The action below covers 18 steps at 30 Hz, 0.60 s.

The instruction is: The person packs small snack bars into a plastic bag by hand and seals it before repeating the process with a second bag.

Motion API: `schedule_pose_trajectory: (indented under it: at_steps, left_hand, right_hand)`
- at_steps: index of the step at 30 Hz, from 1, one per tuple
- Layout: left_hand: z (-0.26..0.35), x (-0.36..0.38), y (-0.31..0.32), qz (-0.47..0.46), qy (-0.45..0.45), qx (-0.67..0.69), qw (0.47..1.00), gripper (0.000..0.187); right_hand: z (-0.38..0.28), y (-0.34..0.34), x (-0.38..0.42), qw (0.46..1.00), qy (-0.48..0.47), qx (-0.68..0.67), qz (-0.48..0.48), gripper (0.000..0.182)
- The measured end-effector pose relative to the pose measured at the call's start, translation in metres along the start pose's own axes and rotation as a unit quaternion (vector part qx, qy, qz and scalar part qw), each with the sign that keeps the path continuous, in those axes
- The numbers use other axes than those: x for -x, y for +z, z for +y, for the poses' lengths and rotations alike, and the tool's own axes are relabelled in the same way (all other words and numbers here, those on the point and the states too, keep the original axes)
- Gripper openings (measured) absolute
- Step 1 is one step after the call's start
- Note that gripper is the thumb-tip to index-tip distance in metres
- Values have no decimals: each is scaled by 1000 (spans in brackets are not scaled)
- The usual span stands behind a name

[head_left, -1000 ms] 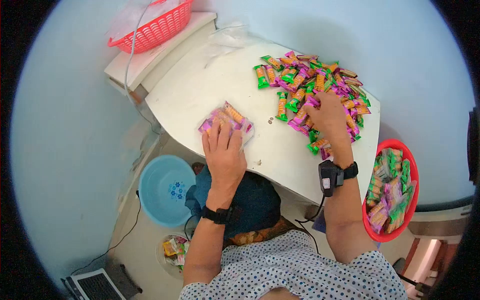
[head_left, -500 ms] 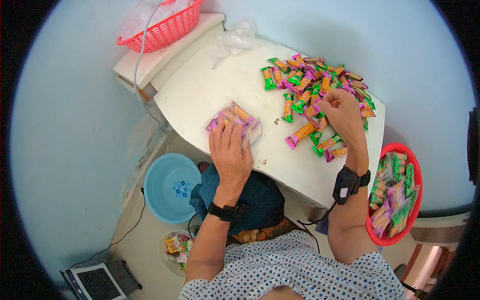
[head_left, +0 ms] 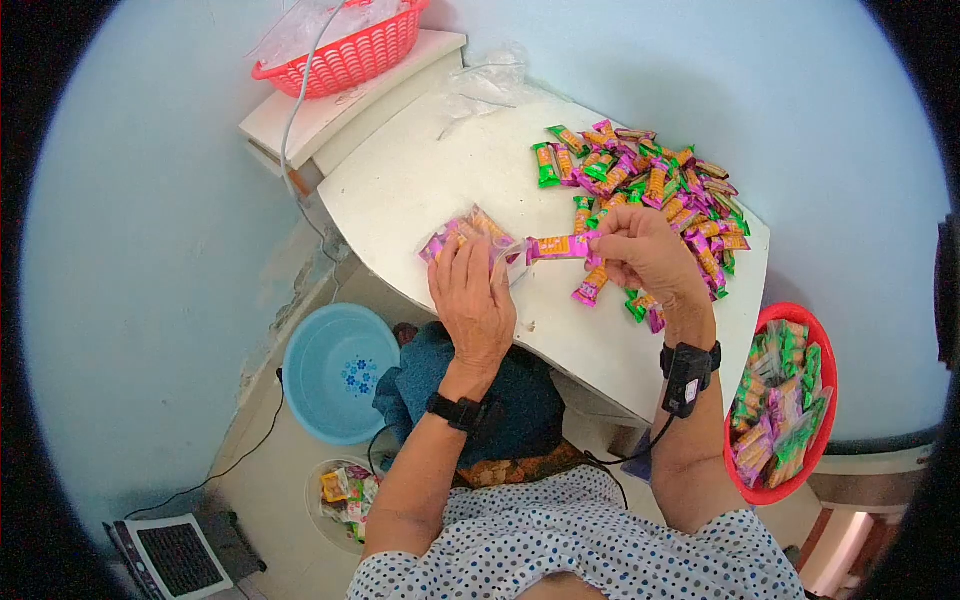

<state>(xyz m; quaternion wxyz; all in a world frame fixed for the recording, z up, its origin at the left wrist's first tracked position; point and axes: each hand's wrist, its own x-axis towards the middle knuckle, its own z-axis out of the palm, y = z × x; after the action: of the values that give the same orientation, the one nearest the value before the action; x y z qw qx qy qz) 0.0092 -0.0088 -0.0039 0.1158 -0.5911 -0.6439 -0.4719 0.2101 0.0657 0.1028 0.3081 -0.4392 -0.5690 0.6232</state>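
My left hand [head_left: 472,312] presses on a clear plastic bag [head_left: 482,224] of purple-and-orange snack packets, its fingers curled over the near side at the bag's mouth. Between thumb and fingers, my right hand [head_left: 650,258] pinches one end of a purple snack packet [head_left: 556,247]. That packet points left, and its far end is right at the bag's opening. Behind and around my right hand lies a loose pile of purple and green snack packets [head_left: 655,183] on the white table [head_left: 400,180].
A red basket [head_left: 340,62] of clear plastic stands at the back left, near a crumpled plastic bag [head_left: 485,85]. Filled bags sit in a red tub [head_left: 826,400] at the right. Below are a blue basin [head_left: 318,385] and a container of wrappers [head_left: 345,500].
My right hand has moved left from the pile, bringing a purple packet to the bag's mouth. My left hand stays on the bag. The view has shifted slightly.
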Motion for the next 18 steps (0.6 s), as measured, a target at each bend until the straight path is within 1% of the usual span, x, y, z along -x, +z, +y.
schedule_pose_trajectory:
  at_steps: [2, 5, 8, 11, 14, 18]
  left_hand:
    - [0, -1, 2, -10, -23, 11, 1000, 36]
    - [-2, -2, 6, 1, -28, 22, 999, 35]
    - [0, -3, 6, -8, -34, 9, 999, 34]
    - [1, -2, 7, -2, -39, 10, 999, 34]
    - [-1, -1, 9, 11, -32, 12, 999, 34]
    - [-1, -2, 7, 33, -28, 23, 999, 35]
  right_hand:
    - [5, -2, -4, 999, 14, -5, -42, 11]
    - [-1, -4, 2, 999, 7, -27, -23, 13]
    - [-3, -12, 3, 998, 17, -34, -58, 13]
    - [1, -10, 3, 993, 25, -18, -115, 13]
    - [2, -1, 2, 995, 33, 0, -97, 13]
    - [10, 13, -8, 995, 45, -22, -81, 13]
